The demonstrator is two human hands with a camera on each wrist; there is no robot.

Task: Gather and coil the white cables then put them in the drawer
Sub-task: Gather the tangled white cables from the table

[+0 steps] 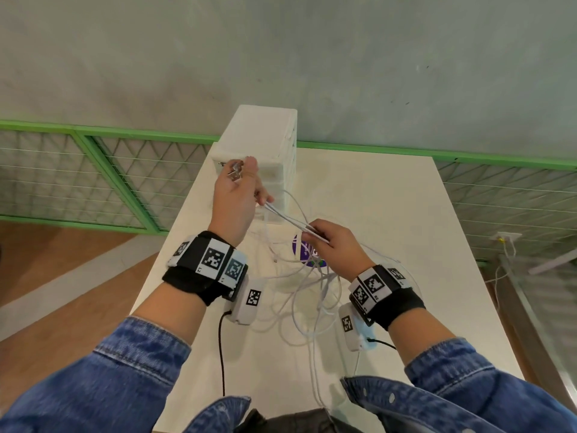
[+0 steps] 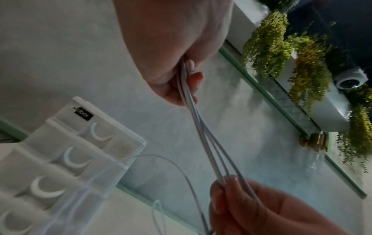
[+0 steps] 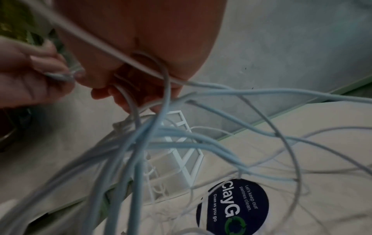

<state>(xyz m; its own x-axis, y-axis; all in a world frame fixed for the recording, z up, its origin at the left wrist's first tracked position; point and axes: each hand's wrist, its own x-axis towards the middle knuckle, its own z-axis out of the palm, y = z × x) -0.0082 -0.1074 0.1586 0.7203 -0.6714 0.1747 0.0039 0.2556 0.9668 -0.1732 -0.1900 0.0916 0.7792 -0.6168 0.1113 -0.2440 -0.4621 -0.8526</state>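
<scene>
Several white cables (image 1: 287, 218) stretch taut between my two hands above the table. My left hand (image 1: 240, 189) grips them near their metal plug ends (image 1: 235, 174), raised in front of the white drawer unit (image 1: 268, 142). My right hand (image 1: 324, 242) pinches the same strands lower and to the right. In the left wrist view the cables (image 2: 201, 135) run from my left hand (image 2: 181, 76) down to my right hand (image 2: 237, 200). The remaining cable (image 1: 312, 295) hangs in loose tangled loops onto the table; in the right wrist view the loops (image 3: 181, 139) spill below my right hand (image 3: 136, 76).
The drawer unit (image 2: 66, 159) has stacked drawers with crescent handles, all shut. A round dark blue sticker (image 1: 307, 253) lies on the white table (image 1: 406, 229) under the loops. Green wire fencing (image 1: 93, 176) runs behind the table. A wall socket with a cable (image 1: 507, 242) is at the right.
</scene>
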